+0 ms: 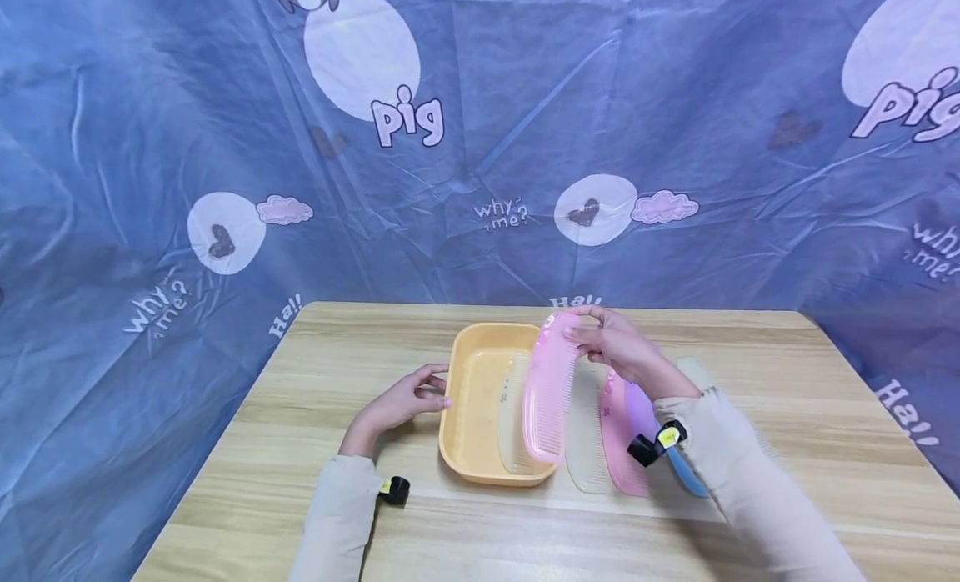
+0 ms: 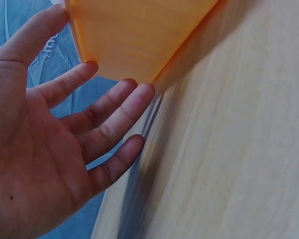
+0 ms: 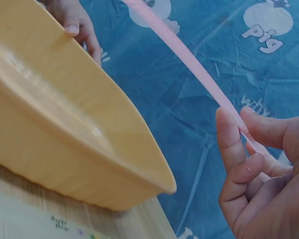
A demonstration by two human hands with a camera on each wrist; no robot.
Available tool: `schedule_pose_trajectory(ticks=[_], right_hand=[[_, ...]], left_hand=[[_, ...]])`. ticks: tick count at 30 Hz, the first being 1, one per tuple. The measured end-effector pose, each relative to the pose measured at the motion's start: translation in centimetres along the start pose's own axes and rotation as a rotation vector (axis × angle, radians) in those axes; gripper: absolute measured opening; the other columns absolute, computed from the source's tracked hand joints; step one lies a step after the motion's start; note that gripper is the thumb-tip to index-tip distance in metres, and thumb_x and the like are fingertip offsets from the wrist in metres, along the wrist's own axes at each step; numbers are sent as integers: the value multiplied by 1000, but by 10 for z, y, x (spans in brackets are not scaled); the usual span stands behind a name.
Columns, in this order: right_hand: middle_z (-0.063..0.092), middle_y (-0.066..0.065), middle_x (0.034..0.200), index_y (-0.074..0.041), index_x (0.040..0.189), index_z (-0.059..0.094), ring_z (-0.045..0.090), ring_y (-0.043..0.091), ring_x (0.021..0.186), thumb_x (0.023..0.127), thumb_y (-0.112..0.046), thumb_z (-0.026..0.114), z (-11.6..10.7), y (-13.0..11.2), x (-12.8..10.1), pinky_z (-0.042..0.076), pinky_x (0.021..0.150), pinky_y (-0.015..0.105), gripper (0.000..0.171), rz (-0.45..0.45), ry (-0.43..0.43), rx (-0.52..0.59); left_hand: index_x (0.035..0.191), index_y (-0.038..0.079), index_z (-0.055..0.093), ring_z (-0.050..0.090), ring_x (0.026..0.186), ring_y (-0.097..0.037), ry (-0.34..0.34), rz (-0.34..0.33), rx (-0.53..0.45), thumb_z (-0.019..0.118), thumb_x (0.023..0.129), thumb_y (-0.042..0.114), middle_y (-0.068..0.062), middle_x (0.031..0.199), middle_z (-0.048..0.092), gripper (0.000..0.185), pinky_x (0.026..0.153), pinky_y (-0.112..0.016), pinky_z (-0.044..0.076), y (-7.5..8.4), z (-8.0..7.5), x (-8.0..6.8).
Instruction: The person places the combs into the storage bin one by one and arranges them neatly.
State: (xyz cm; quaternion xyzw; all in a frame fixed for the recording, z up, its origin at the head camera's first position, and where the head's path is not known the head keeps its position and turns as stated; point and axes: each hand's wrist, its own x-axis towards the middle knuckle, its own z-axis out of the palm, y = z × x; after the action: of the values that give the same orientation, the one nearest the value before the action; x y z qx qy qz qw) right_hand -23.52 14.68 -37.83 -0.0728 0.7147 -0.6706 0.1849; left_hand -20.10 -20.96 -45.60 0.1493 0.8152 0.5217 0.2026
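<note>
A pink comb (image 1: 549,390) is held up at one end by my right hand (image 1: 621,346), pinched between thumb and fingers. Its body hangs over the right side of a yellow tray (image 1: 471,415), seen edge-on in the right wrist view. Inside the tray lies a translucent cream comb (image 1: 510,428), partly hidden by the pink one. My left hand (image 1: 401,405) is at the tray's left side, thumb at the rim and loosely extended fingers against the outer wall (image 2: 134,35).
Right of the tray lie another translucent comb (image 1: 585,436), a second pink comb (image 1: 621,440), a purple comb (image 1: 639,411) and a blue comb (image 1: 684,472). A pale comb (image 1: 696,370) shows behind the right forearm. A blue printed curtain (image 1: 450,232) hangs behind the wooden table (image 1: 262,449).
</note>
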Motion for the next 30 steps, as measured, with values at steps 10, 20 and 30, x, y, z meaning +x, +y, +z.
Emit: schedule_pose_trajectory(ticks=[10, 20, 30], right_hand=[[66, -12, 65, -1, 132, 40, 60, 0, 56, 96, -6, 54, 17, -1, 7, 37, 48, 14, 39, -8, -18, 39], [62, -10, 61, -3, 134, 40, 61, 2, 56, 96, -6, 53, 34, -1, 21, 38, 51, 16, 40, -4, 24, 45], [63, -10, 62, 2, 138, 34, 62, 1, 56, 96, -3, 51, 48, 4, 37, 37, 51, 16, 46, -8, 45, 20]], left_hand=[[147, 15, 38, 56, 118, -30, 2, 2, 15, 68, 90, 25, -17, 130, 54, 65, 102, -49, 44, 0, -1, 1], [147, 13, 38, 57, 116, -31, 6, 9, 33, 69, 90, 28, -19, 129, 55, 67, 100, -46, 46, -3, -1, 2], [147, 12, 37, 57, 117, -31, 1, 5, 41, 68, 91, 29, -20, 131, 54, 67, 100, -44, 46, -3, -1, 2]])
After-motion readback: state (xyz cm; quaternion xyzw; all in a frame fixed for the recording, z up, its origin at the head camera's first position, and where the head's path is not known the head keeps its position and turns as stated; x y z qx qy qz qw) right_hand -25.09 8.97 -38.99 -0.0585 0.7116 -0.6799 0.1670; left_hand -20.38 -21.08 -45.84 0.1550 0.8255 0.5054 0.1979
